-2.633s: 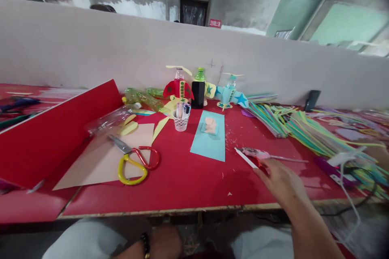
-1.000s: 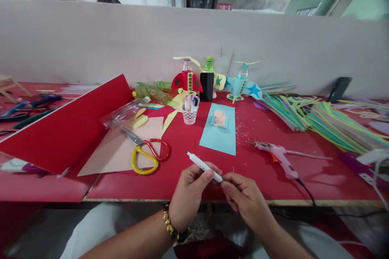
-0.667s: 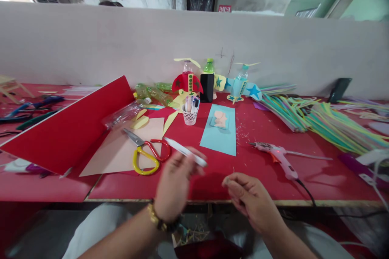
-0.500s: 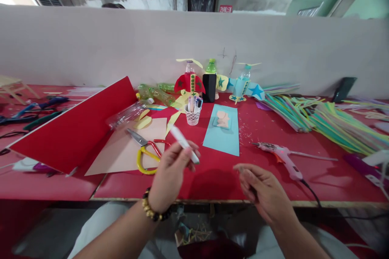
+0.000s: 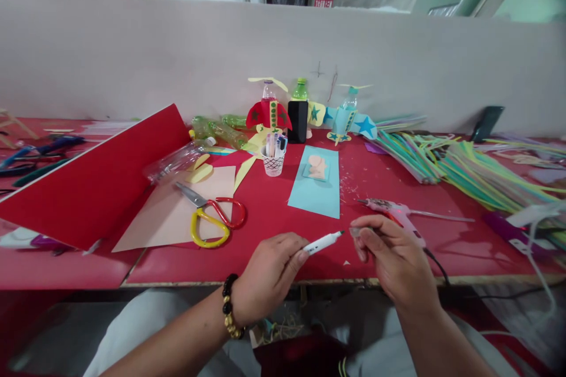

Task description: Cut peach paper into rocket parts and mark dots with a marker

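Observation:
My left hand (image 5: 276, 271) is closed around a white marker (image 5: 322, 243). The marker's dark tip is bare and points right, toward my other hand. My right hand (image 5: 389, 253) pinches a small greyish piece (image 5: 355, 231) between thumb and fingertips, too small to name. A short gap separates this piece from the marker tip. Beyond the hands, a light blue paper sheet (image 5: 300, 200) lies on the red table, with peach paper cutouts (image 5: 317, 166) on a small blue piece upon it.
Scissors (image 5: 210, 225) with red and yellow handles lie on beige paper (image 5: 152, 218) at left, beside a tilted red board (image 5: 101, 182). A pen cup (image 5: 274, 166) stands mid-table before bottle planes (image 5: 345, 121). At right are a pink glue gun (image 5: 398, 212) and colourful strips (image 5: 473, 174).
My left hand has swung right and lowered, turning the marker so its tip faces my right hand. My right hand has risen slightly, and the head view has shifted a little.

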`<state>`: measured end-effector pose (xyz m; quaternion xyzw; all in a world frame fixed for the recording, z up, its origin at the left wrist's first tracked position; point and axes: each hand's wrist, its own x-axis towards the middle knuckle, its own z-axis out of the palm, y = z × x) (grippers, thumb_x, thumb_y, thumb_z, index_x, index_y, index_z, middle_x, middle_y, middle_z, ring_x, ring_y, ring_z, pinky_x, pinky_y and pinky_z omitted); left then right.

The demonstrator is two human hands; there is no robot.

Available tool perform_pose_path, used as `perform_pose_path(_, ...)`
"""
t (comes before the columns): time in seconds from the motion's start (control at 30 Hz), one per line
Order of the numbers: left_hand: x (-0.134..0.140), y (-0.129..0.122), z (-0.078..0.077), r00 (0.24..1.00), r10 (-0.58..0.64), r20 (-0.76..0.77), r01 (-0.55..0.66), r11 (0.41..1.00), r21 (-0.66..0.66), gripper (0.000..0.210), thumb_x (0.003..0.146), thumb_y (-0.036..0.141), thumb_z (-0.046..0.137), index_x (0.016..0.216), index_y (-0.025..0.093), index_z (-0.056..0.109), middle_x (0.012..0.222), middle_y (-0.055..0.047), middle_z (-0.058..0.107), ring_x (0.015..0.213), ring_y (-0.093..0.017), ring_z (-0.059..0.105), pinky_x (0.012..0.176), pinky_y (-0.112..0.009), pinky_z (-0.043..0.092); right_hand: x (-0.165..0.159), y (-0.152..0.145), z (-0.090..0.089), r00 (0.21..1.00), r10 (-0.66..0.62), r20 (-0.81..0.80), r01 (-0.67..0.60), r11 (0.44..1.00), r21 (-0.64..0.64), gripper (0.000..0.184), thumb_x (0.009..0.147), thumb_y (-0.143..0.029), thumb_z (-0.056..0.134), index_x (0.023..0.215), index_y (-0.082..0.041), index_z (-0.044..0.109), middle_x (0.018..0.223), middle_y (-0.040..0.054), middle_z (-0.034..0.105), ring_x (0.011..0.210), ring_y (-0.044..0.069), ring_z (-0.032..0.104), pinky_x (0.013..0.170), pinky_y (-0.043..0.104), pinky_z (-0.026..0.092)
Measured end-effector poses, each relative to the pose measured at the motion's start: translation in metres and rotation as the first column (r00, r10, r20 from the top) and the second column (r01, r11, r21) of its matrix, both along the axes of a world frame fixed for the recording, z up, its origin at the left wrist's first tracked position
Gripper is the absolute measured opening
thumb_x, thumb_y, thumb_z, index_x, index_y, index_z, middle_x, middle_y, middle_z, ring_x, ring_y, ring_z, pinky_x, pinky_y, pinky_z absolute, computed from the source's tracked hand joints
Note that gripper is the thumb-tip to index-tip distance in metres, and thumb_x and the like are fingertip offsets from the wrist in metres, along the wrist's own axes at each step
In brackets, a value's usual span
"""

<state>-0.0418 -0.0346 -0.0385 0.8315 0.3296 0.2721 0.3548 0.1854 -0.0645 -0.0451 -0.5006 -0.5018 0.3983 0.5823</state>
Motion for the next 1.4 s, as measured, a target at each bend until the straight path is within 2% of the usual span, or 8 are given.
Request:
perform_pose_path(0.37,0.003,-0.003,-0.002,0.991,-0.006,-0.131,0.017,0.996,0.084,0.025,0.099,0.029,0.035,0.090,0.018,0.056,0.084,-0.004,0.061,0.076,-0.016,0.053,0.070,-0.026,0.038,-0.008,-0.009,0.009,0.963,0.146,0.227,-0.119,0.985,-0.128,0.023,0.088,-0.041,0.060,0.092,-0.019,0.066,0.057,-0.0014,0.055,0.048,0.011,0.049,0.045,0.024,0.037)
perform_pose_path(0.6,0.005,-0.010,-0.010,0.987,0.104,-0.124,-0.079,0.978,0.193,0.019,0.095,0.021,0.038,0.094,0.018,0.057,0.086,-0.006,0.062,0.077,-0.018,0.055,0.068,-0.028,0.040,-0.021,-0.011,0.004,0.983,0.138,0.120,-0.118,0.980,-0.162,0.024,0.088,-0.042,0.059,0.087,-0.019,0.065,0.055,-0.0035,0.050,0.045,0.009,0.045,0.042,0.022,0.034)
perform_pose_path(0.8,0.009,-0.013,-0.016,0.971,0.162,-0.176,-0.103,0.946,0.307,0.019,0.094,0.020,0.038,0.093,0.017,0.057,0.085,-0.007,0.061,0.078,-0.021,0.054,0.069,-0.030,0.038,-0.026,-0.010,-0.002,0.992,0.101,0.081,-0.087,0.983,-0.162,0.023,0.087,-0.040,0.061,0.084,-0.018,0.065,0.054,-0.0042,0.049,0.042,0.008,0.042,0.040,0.022,0.030)
perform_pose_path(0.87,0.010,-0.013,-0.017,0.970,0.157,-0.186,-0.110,0.964,0.241,0.020,0.095,0.021,0.037,0.090,0.017,0.056,0.084,-0.007,0.061,0.076,-0.020,0.053,0.067,-0.029,0.037,-0.026,-0.009,-0.003,0.991,0.102,0.082,-0.088,0.983,-0.163,0.023,0.088,-0.040,0.060,0.083,-0.018,0.064,0.054,-0.0046,0.048,0.041,0.007,0.042,0.039,0.021,0.028)
perform_pose_path(0.93,0.012,-0.013,-0.017,0.978,0.136,-0.157,-0.123,0.988,0.093,0.022,0.096,0.024,0.036,0.084,0.018,0.053,0.079,-0.005,0.059,0.070,-0.017,0.051,0.064,-0.027,0.035,-0.026,-0.008,-0.004,0.989,0.108,0.098,-0.092,0.983,-0.160,0.024,0.088,-0.041,0.059,0.083,-0.018,0.064,0.053,-0.0050,0.047,0.041,0.008,0.041,0.040,0.022,0.029)
perform_pose_path(1.07,0.013,-0.014,-0.018,0.992,0.108,-0.062,-0.117,0.979,-0.168,0.030,0.097,0.032,0.035,0.072,0.019,0.045,0.068,0.000,0.053,0.060,-0.013,0.044,0.057,-0.024,0.031,-0.027,-0.009,-0.004,0.980,0.135,0.143,-0.112,0.981,-0.159,0.026,0.089,-0.042,0.058,0.081,-0.018,0.063,0.051,-0.0055,0.046,0.041,0.008,0.041,0.041,0.022,0.030)
perform_pose_path(1.27,0.015,-0.015,-0.020,0.986,0.123,-0.116,-0.142,0.974,-0.179,0.028,0.096,0.033,0.035,0.073,0.020,0.042,0.068,0.000,0.051,0.060,-0.013,0.042,0.057,-0.025,0.029,-0.023,-0.001,-0.007,0.979,0.183,0.093,-0.159,0.963,-0.216,0.027,0.086,-0.044,0.061,0.078,-0.018,0.061,0.048,-0.0069,0.046,0.038,0.007,0.039,0.039,0.020,0.029)
perform_pose_path(1.4,0.017,-0.015,-0.019,0.990,0.060,-0.126,-0.084,0.978,-0.190,0.017,0.094,0.027,0.038,0.080,0.020,0.046,0.072,0.000,0.054,0.061,-0.014,0.044,0.057,-0.024,0.030,-0.022,0.001,-0.008,0.965,0.254,0.062,-0.231,0.940,-0.251,0.024,0.081,-0.041,0.069,0.079,-0.017,0.064,0.045,-0.0076,0.046,0.039,0.006,0.039,0.040,0.019,0.027)
